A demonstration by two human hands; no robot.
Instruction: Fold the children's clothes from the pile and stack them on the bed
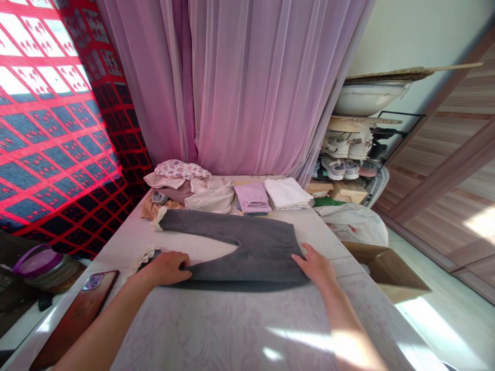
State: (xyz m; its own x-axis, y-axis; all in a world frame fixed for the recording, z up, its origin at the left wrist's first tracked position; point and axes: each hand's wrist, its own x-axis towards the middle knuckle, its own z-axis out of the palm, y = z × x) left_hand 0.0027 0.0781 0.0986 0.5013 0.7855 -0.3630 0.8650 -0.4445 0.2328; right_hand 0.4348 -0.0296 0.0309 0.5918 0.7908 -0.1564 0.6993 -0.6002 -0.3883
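Note:
A pair of small grey trousers (247, 247) with lace cuffs lies spread on the pale patterned table (216, 330). My left hand (168, 268) rests on the nearer leg close to its cuff, fingers curled and pinching the fabric. At the waistband end, my right hand (315, 265) lies flat on the cloth with fingers stretched out.
Behind the trousers sit a heap of unfolded clothes (181, 188), a folded lilac piece (252, 198) and a folded white piece (286, 193). A phone (93, 282) lies at the table's left edge. An open cardboard box (386, 270) stands on the floor right; a shoe rack (348, 154) behind.

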